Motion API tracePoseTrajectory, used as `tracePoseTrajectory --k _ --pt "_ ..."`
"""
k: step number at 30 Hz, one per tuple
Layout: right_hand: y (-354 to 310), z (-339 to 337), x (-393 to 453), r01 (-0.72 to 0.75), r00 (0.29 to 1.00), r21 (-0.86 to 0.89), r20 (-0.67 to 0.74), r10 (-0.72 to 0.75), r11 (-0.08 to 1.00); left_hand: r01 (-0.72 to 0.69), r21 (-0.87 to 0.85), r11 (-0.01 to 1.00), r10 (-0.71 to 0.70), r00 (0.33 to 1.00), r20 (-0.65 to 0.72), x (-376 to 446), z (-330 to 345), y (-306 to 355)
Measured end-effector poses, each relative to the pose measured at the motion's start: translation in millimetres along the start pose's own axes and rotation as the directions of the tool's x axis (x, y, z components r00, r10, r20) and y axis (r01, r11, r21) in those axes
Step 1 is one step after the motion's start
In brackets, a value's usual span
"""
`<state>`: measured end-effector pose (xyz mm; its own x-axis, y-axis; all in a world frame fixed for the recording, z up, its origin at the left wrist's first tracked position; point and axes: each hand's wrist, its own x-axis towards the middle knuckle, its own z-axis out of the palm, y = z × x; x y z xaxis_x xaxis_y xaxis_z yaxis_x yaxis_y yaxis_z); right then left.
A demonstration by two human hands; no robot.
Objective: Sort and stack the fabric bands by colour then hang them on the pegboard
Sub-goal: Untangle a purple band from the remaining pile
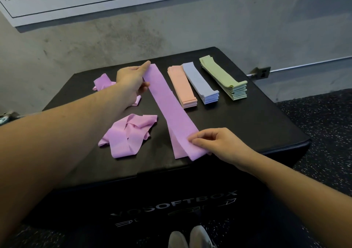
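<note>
Two hands held one purple band [172,110] stretched flat along the black box [247,131]. Nearest, the right hand [219,143] pinched its near end between thumb and curled fingers; farther off, the left hand [131,80] gripped the far end. The band looked thin, light and limp, likely best handled by both ends. Loose purple bands [127,133] lay left; beyond stood pink [182,85], blue [200,82] and green stacks [222,78].
</note>
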<state>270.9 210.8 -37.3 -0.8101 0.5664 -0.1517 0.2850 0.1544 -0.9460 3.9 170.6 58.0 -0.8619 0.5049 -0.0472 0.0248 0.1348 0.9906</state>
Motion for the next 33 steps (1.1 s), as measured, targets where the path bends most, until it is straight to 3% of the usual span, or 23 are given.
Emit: tracePoseTrajectory --k 4,7,12,15,19,21,27,33 --pt "-4 -6 -2 -0.048 0.979 0.022 0.202 0.043 0.999 0.032 -0.029 0.999 -0.030 0.998 0.058 20 7 -3" --pt "-6 -11 -1 -0.032 0.943 -0.105 0.326 0.064 0.994 0.031 -0.046 0.998 -0.027 0.996 0.081 30 10 -8" --pt "6 -3 11 0.117 0.993 -0.270 0.033 -0.112 0.956 0.014 -0.062 0.998 -0.008 0.996 0.088 38 15 -15" --pt "12 -3 17 0.215 0.973 -0.320 -0.007 -0.229 0.923 0.011 -0.062 0.998 -0.005 0.995 0.098 42 16 -20" --pt "19 -4 19 0.438 0.857 -0.605 0.056 -0.513 0.665 -0.021 0.032 0.999 0.018 0.995 0.099 43 20 -28" --pt "19 -3 20 0.546 0.779 -0.627 0.137 -0.612 0.556 -0.027 0.074 0.997 0.019 0.994 0.109 43 22 -32" --pt "16 -2 36 0.702 0.669 -0.616 0.395 -0.630 0.358 -0.033 0.175 0.984 0.018 0.996 0.087 49 30 -43" --pt "28 2 49 0.742 0.568 -0.625 0.393 -0.723 0.243 -0.032 0.254 0.967 0.015 0.997 0.071 57 37 -52"
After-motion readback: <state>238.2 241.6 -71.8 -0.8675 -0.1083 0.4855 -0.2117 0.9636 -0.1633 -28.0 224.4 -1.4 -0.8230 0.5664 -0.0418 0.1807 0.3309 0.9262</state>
